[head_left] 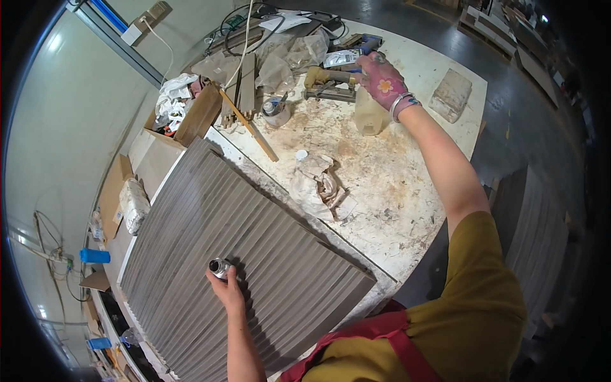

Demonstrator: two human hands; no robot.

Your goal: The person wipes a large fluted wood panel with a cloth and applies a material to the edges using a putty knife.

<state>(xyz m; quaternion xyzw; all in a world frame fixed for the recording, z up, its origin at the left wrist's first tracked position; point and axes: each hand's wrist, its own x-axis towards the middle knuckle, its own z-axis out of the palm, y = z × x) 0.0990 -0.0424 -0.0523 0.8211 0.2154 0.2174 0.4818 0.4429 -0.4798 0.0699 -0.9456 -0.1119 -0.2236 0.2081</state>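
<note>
My bare left hand point(228, 290) is wrapped round a small open-topped can point(219, 268), its mouth dark inside. Under it lies a broad row of grey-brown boards point(254, 223) set side by side. My right arm reaches far across the white worktable, and its hand point(382, 79) wears a pink flowered glove. That hand is closed on the top of a translucent yellowish plastic bottle point(369, 114), hiding its cap. Just left of the bottle is a yellow staple gun point(328, 86). A white cup point(276, 113) with something dark in it stands further left.
Crumpled paper point(321, 188) lies mid-table, and a wrapped block point(450, 95) near the right edge. A wooden stick point(248, 124) slants beside a cardboard box point(197, 114) holding white rags. Plastic bags point(277, 60) and cables clutter the back. A hanging cord point(244, 44) drops there.
</note>
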